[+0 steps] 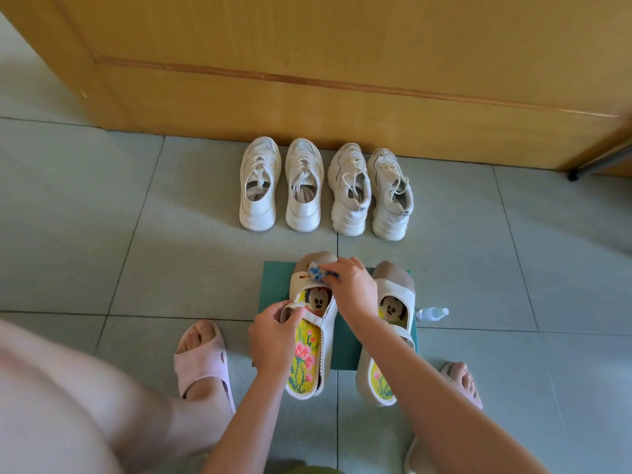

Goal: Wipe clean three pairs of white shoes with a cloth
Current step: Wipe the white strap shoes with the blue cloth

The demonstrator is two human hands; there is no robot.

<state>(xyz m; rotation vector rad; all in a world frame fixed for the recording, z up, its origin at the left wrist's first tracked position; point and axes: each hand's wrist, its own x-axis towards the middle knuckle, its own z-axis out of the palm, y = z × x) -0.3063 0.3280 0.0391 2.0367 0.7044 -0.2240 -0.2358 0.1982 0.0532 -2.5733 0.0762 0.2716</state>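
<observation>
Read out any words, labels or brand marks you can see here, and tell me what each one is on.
"CE": heel tab of the far-right sneaker.
Heel tab of the sneaker beside it: a mark, too small to read.
Spray bottle: no readable label.
Strap shoes: embroidered pictures only, no words.

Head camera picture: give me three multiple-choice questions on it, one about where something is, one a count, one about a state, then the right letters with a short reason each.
1. Where does the small clear bottle lie?
A. On the floor right of the green mat
B. Inside a sneaker
C. Against the door

2. How many white lace-up sneakers stand by the wooden door?
A. Two
B. Four
C. Six

3. What is the right hand doing?
A. Resting empty on the floor
B. Pressing a blue-and-white cloth on the left strap shoe
C. Holding the bottle

Answers: 1 A, it lies beside the mat's right edge. 2 B, two pairs in a row. 3 B, the cloth sits on the toe while the left hand holds the strap.
</observation>
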